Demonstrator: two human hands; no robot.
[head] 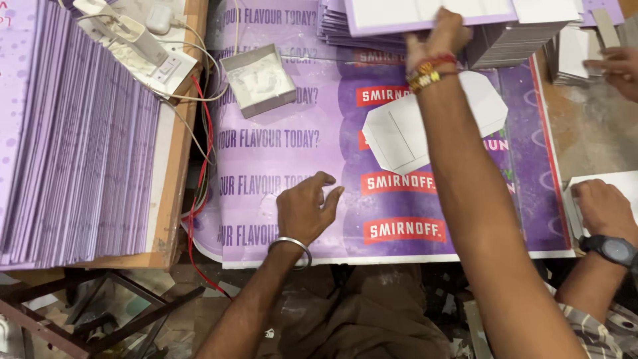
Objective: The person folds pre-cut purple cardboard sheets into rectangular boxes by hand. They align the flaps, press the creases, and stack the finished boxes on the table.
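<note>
My right hand (435,36) reaches far forward to a stack of white cards with purple edges (399,16), and its fingers are closed on the near edge of the top card. Thread bracelets circle that wrist. Under my right forearm a flat white die-cut card (399,136) lies on the purple printed poster (279,153) covering the table. My left hand (306,207), with a silver bangle at the wrist, rests on the poster near its front edge, fingers loosely spread and holding nothing.
A small white tray of white paste (259,80) sits on the poster at the back left. A tall pile of purple sheets (80,139) fills a wooden board at left, with a white socket block (143,46), cables and a red wire (199,166). A co-worker's hand with a black watch (601,209) and a second hand (615,66) are at right.
</note>
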